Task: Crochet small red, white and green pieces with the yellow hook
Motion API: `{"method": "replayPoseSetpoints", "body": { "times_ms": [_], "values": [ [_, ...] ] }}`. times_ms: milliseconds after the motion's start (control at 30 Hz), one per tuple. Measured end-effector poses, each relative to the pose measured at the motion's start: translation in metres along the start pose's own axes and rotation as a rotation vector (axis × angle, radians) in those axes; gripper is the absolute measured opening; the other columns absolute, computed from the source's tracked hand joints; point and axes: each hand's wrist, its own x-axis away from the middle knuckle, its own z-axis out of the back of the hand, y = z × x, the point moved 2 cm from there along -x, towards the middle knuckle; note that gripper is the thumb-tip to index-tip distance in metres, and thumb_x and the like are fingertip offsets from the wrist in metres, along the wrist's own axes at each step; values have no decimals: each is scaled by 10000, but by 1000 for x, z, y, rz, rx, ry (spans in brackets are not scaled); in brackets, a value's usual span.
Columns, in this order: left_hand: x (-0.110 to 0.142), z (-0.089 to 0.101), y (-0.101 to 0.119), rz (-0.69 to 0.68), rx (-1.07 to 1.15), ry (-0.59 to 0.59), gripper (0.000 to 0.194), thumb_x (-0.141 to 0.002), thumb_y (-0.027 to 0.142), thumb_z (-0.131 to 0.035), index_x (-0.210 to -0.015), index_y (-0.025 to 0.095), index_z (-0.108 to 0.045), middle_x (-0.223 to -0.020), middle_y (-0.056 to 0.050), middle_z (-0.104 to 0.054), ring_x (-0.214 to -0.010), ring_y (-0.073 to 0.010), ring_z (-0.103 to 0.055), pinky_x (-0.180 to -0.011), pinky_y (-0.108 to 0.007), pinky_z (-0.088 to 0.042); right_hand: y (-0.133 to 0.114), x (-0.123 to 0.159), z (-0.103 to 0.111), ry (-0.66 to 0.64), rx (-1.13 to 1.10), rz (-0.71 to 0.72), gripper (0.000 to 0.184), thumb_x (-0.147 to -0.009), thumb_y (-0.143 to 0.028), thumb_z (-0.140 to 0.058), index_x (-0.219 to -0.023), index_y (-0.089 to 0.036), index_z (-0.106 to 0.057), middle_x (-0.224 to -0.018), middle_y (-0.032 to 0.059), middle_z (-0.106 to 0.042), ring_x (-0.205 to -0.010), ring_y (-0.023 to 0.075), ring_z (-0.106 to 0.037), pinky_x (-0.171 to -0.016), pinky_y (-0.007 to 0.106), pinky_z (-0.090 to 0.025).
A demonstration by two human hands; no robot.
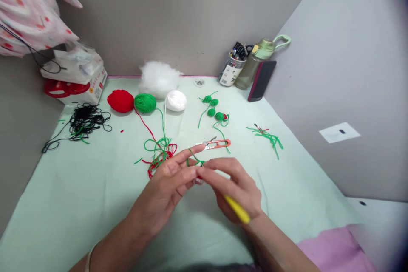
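Note:
My left hand (165, 189) is closed, thumb and fingers pinching a small crocheted piece (198, 181) with white and reddish parts, mostly hidden by the fingers. A strand of green yarn (200, 162) runs over its raised index finger to the pinch. Wrapped around a yellow-handled crochet hook (237, 209) is my right hand (239, 185); its fingertips meet the left ones at the piece, and the hook's tip cannot be made out. Just beyond the hands lie orange thread snips (219, 143). To their left is a tangle of red and green yarn (161, 153).
Red (120, 101), green (145, 103) and white yarn balls (176, 100) sit before white stuffing (161, 78). Several small green crocheted pieces (211, 112), green scraps (270, 138) and black cord (86, 120) lie around. A pen cup (232, 70), bottle (248, 68) and phone (262, 80) stand at back right.

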Motion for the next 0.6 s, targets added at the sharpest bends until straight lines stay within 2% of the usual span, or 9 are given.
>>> {"method": "replayPoseSetpoints", "body": {
  "times_ms": [133,233,333,467,600],
  "values": [
    [0,3,7,-45,-64,51,361,-810,270,-852,-1170,263,-826,-840,4,-636,-781,-117,-565,-780,-216,-489,8,-12,4,163,-335,-234,217,-1024,-157,-595,-1113,-253,-768,-852,34,-755,-795,198,-714,-755,374,-593],
    [2,0,9,-129,-179,81,335,-809,269,-849,-1139,326,-833,-799,35,-566,-741,-109,-514,-743,-209,-465,14,-15,-1,173,-566,-357,162,-1034,-252,-616,-1031,-259,-778,-761,11,-716,-744,193,-683,-750,380,-563],
    [4,-2,8,-166,-262,78,337,-826,270,-837,-1150,362,-825,-777,43,-531,-740,-119,-499,-727,-219,-453,15,-13,-4,146,-573,-364,144,-1019,-269,-644,-1010,-256,-787,-774,21,-722,-804,209,-681,-756,379,-543],
    [3,6,10,-182,-319,120,383,-823,313,-850,-1201,350,-802,-801,29,-563,-746,-135,-508,-621,-222,-408,12,-12,0,194,-488,-330,149,-1019,-229,-636,-1031,-241,-784,-762,20,-718,-767,201,-673,-803,408,-530],
    [3,9,11,-202,-345,151,366,-798,323,-861,-1161,309,-820,-787,19,-559,-718,-141,-497,-568,-227,-389,16,-14,5,200,-565,-416,136,-1009,-267,-655,-988,-227,-784,-730,22,-705,-676,185,-655,-705,381,-540]
  ]
}}
